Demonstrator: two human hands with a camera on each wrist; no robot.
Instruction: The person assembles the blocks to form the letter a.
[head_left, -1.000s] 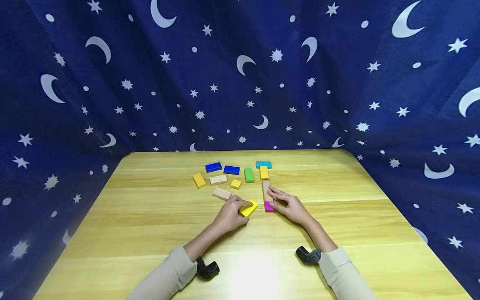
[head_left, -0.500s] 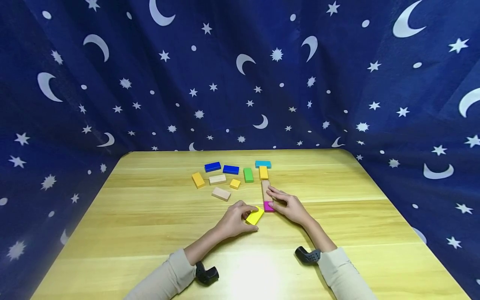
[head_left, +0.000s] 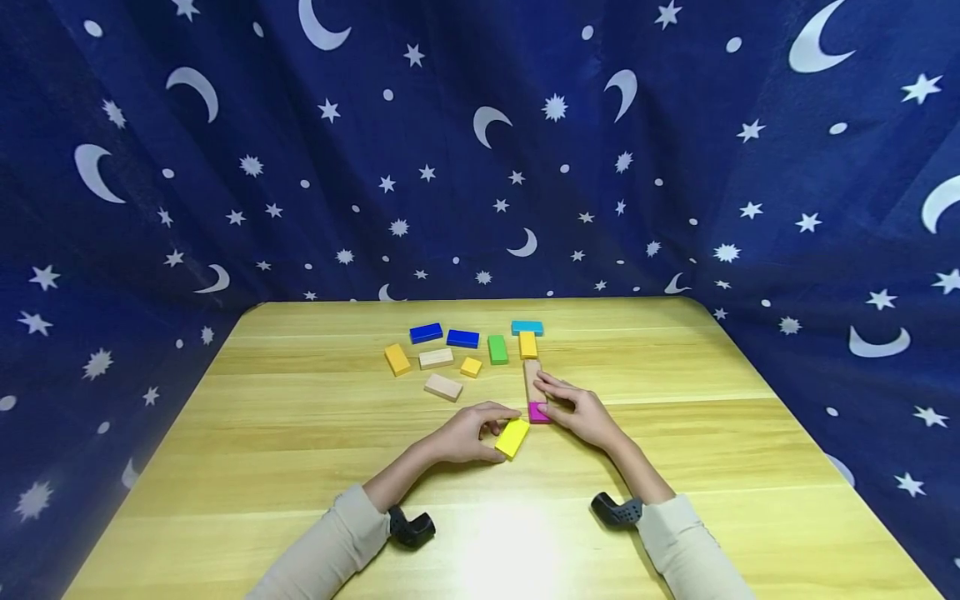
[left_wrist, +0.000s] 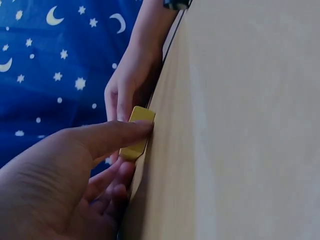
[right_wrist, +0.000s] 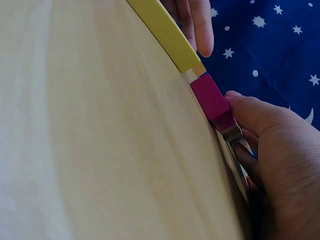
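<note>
My left hand point(head_left: 463, 434) pinches a bright yellow block point(head_left: 513, 439) between thumb and fingers; the block lies slanted on the table. In the left wrist view the thumb point(left_wrist: 117, 134) crosses the yellow block point(left_wrist: 142, 114). To its right, my right hand point(head_left: 587, 418) rests with relaxed fingers on a plain wood block point(head_left: 532, 372) and its thumb touches a magenta block point(head_left: 536, 413). Those two blocks lie end to end. One corner of the yellow block is close to the magenta block point(right_wrist: 212, 99); whether they touch I cannot tell.
Beyond the wood block lie an orange-yellow block point(head_left: 528, 345) and a light blue block point(head_left: 527, 328) set crosswise. Further left are a green block point(head_left: 498, 350), two dark blue blocks point(head_left: 426, 333), plain wood blocks point(head_left: 443, 387) and orange ones point(head_left: 397, 360). A starry curtain point(head_left: 420, 150) hangs behind.
My left hand has moved the yellow block right and toward me, near the magenta block, and its fingers have spread along the block. The right hand has stayed in place.
</note>
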